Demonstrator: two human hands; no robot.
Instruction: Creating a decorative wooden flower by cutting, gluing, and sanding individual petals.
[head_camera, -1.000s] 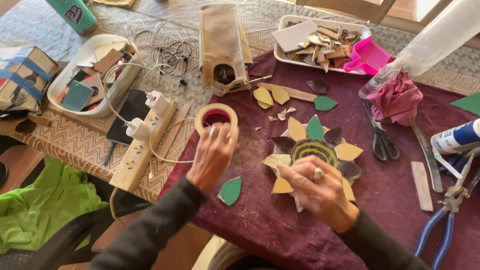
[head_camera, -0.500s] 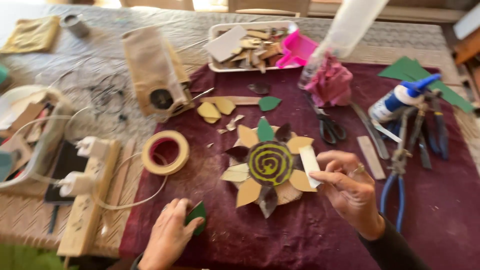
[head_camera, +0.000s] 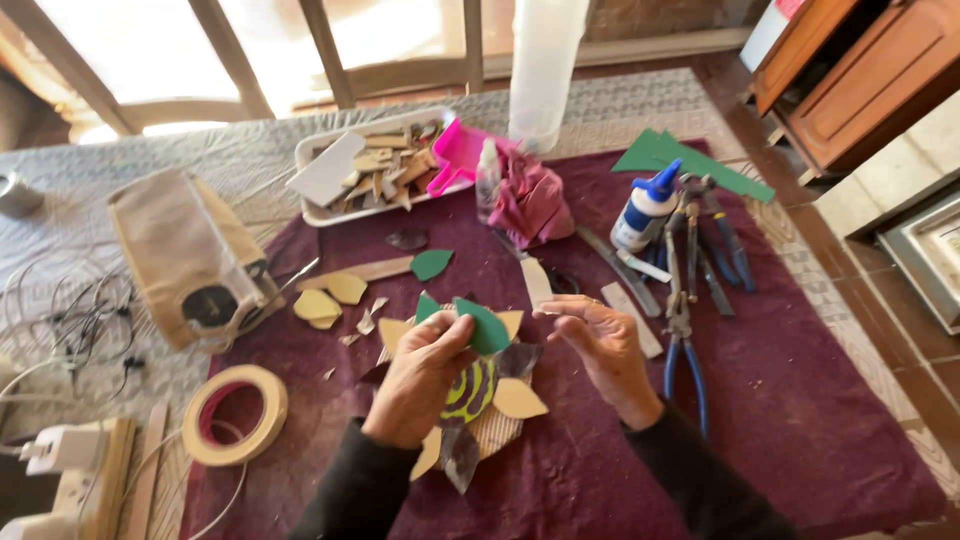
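Note:
A cardboard flower with a yellow-and-purple spiral centre and yellow, green and dark petals lies on the maroon cloth. My left hand rests on the flower and pinches a green leaf-shaped piece over its top edge. Just right of the flower, my right hand hovers with fingers curled; a pale strip sits by its fingertips, and I cannot tell whether it grips it.
A tape roll lies at the left. Blue-handled pliers, a glue bottle, a pink rag, a tray of cardboard scraps, loose leaf cutouts, a tan pouch and a power strip surround the work.
My left hand picked the green leaf piece off the cloth at lower left and brought it onto the flower's top. My right hand shifted up beside the flower. The view moved right.

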